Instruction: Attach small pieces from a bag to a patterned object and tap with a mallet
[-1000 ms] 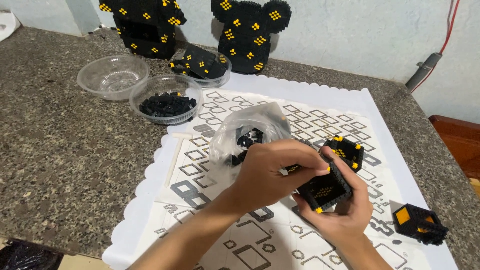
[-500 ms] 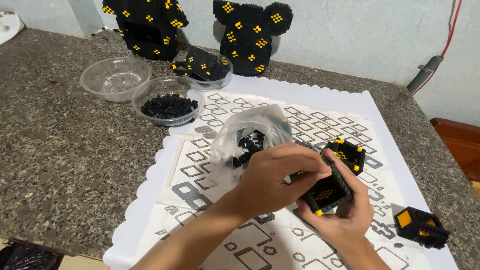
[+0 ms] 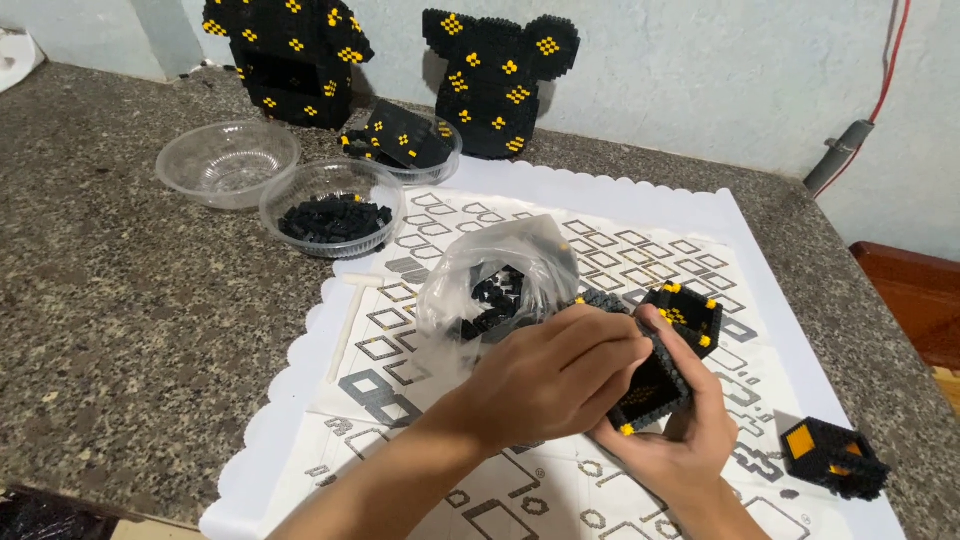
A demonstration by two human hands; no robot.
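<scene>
Hands [image 3: 620, 400] still around block piece [image 3: 655, 385], unmoved

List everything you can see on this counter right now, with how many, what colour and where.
Large brick models: two, black with yellow spots, at the back against the wall.
Clear bowls: three at back left; one looks empty, one holds loose black bricks, one holds a black and yellow panel.
Plastic bag: one, clear, with black bricks inside, mid mat.
White mat: one, scalloped edge, under a printed sheet with grey shapes.
White stick: one, left edge of the sheet.
Small brick block: one, black with orange faces, near right.
Brick piece: one, black and yellow, just behind the hands.
Held brick box: one, black with yellow.
Left hand: over the box.
Right hand: cradles the box from below.
</scene>
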